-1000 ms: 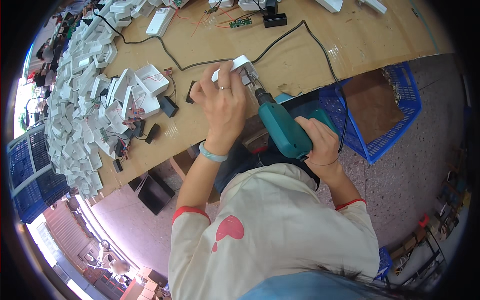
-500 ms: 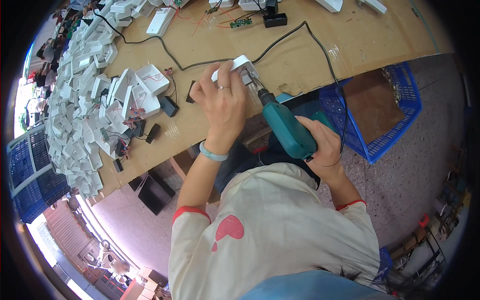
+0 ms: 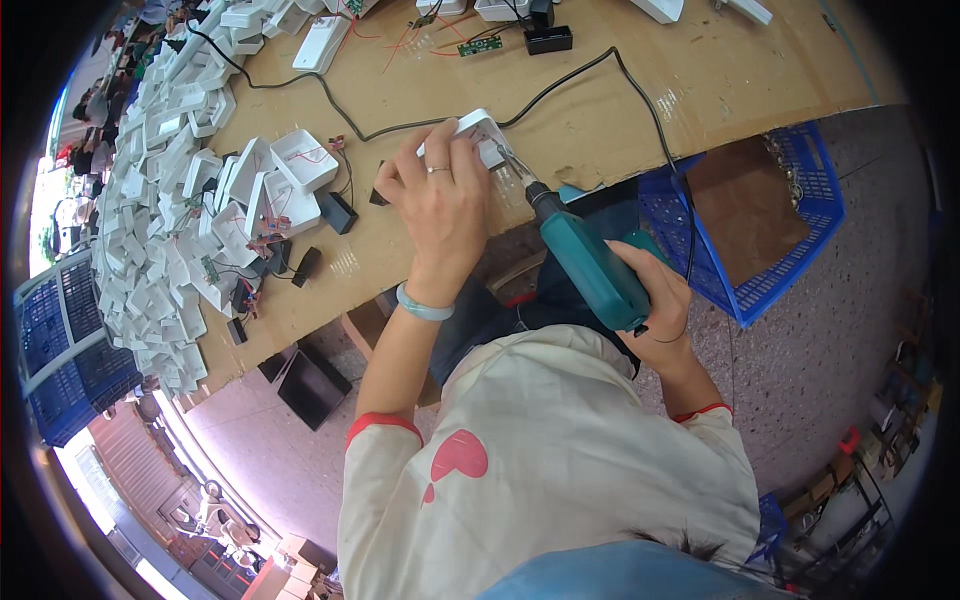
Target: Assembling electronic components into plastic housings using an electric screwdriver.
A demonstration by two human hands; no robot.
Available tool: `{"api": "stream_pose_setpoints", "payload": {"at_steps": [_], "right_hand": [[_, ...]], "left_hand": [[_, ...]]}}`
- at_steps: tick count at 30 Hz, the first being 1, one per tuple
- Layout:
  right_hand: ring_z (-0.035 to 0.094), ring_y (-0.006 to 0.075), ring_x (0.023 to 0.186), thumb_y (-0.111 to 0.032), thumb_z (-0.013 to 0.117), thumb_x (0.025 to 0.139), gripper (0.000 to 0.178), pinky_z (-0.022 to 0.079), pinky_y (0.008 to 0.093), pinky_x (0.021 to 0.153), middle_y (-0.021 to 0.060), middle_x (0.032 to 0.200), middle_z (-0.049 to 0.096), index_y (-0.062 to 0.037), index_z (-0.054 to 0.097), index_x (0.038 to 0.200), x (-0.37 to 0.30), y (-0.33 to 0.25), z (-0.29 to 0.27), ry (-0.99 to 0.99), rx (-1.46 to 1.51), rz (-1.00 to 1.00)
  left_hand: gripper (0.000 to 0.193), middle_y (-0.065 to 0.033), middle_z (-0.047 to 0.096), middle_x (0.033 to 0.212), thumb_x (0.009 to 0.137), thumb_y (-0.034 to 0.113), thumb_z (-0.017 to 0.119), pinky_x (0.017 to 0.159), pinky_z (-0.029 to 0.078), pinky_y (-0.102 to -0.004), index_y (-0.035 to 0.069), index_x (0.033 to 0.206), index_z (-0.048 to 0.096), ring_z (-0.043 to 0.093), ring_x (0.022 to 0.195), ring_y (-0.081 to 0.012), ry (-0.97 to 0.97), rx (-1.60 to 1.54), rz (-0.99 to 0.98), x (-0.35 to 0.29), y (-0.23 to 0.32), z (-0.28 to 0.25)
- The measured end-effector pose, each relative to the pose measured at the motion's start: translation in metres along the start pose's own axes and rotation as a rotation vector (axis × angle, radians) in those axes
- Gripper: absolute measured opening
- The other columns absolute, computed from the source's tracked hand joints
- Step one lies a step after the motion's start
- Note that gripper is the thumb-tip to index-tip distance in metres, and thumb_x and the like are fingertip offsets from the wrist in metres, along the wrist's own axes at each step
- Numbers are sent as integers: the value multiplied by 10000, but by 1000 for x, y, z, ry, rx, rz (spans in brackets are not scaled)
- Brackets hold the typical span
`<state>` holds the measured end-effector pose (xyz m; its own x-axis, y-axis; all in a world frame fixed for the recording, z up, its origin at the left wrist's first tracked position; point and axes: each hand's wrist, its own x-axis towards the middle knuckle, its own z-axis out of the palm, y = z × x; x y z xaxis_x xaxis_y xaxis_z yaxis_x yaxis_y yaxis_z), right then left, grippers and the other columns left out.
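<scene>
My left hand [image 3: 440, 200] is closed round the near left side of a small white plastic casing [image 3: 484, 121], tilted above the cardboard-covered table. The casing's open side partly shows, but my fingers hide much of it. My right hand [image 3: 660, 295] grips the rear of a green corded electric screwdriver [image 3: 592, 265]. Its dark nose and thin metal bit [image 3: 518, 168] point up and left at the casing. The bit's tip is at the casing's near right edge; whether they touch I cannot tell.
White casings [image 3: 165, 200] lie heaped on the left, with wired black boxes [image 3: 338, 212] beside them. A black cable [image 3: 375, 132] crosses the table [image 3: 760, 60] and hangs down near my right hand. Right of the table's edge stands a blue crate [image 3: 740, 300] holding brown sheet material.
My right hand and the electric screwdriver have shifted down and right, drawing the bit back a little from the casing. The casing in my left hand has turned slightly.
</scene>
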<state>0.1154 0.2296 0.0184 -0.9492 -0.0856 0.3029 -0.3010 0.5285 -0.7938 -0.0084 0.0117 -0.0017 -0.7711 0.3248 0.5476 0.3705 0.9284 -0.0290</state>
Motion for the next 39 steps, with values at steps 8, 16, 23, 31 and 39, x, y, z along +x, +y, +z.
{"api": "stream_pose_setpoints", "payload": {"at_steps": [8,16,23,31,39], "right_hand": [[724,268,801,52,737,789,364,557,319,738,161,957,723,38,669,1147,-1,-5,-4,88,-2,1],[724,256,807,82,722,780,383,554,309,742,152,952,722,33,667,1156,2,-5,-2,101,7,-3],[717,219,822,98,760,772,403,550,289,762,139,973,723,29,669,1158,-2,-6,1,106,33,3],[707,186,842,89,775,808,369,545,283,781,126,995,721,27,663,1155,4,-6,8,109,51,-15],[700,169,853,42,798,842,340,542,279,774,121,998,724,25,664,1154,7,-6,6,178,40,12]], "left_hand": [[122,-56,651,1131,908,127,688,965,363,-428,71,1004,639,580,1078,-270,-49,-112,-79,8,-7,5],[149,-122,610,1089,931,112,659,910,398,-446,21,1031,596,575,1012,-318,-101,-205,-145,8,-21,8],[128,-144,600,1048,939,108,653,858,436,-464,25,1006,583,586,1006,-330,-34,93,-274,-31,-74,-12],[190,-145,606,1044,902,136,686,888,424,-451,37,1040,601,580,1023,-333,-11,357,-320,-50,-109,-46],[559,-246,655,1120,881,325,758,939,501,-508,-78,1213,556,618,1086,-441,-278,11,-285,120,-170,22]]}}
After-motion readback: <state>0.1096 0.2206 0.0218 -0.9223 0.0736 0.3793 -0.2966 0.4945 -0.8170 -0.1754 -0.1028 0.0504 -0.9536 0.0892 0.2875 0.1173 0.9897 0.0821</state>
